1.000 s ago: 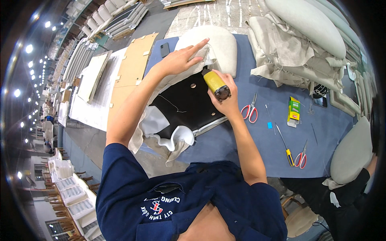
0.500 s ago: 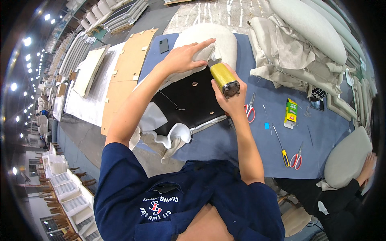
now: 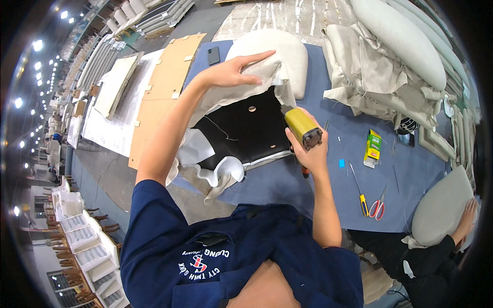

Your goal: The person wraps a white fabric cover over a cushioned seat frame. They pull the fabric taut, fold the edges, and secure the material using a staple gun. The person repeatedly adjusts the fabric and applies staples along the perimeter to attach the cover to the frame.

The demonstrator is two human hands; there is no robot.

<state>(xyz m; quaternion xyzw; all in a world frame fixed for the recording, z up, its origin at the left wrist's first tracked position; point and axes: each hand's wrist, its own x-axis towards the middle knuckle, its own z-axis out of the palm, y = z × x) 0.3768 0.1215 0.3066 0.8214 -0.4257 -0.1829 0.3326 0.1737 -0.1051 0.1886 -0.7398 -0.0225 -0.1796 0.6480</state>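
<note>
A chair-like cushion lies upside down on the blue-covered table, its black underside facing up. Beige fabric is folded over its far edge. My left hand rests on that fabric, open, thumb and forefinger spread apart. Gripped in my right hand is a yellow staple gun, its nose close to the right edge of the black underside. Whether the nose touches, I cannot tell. White curled padding and loose fabric hang at the near left corner.
A pale padded panel and a phone lie beyond the cushion. To the right are a yellow-handled screwdriver, red-handled scissors, a green-yellow box and stacked covers. A co-worker's hand holds a grey cushion.
My right hand has brought the staple gun away from the far fabric corner, rightward and nearer to me. My left hand stays on the fabric, and the corner fold is now uncovered.
</note>
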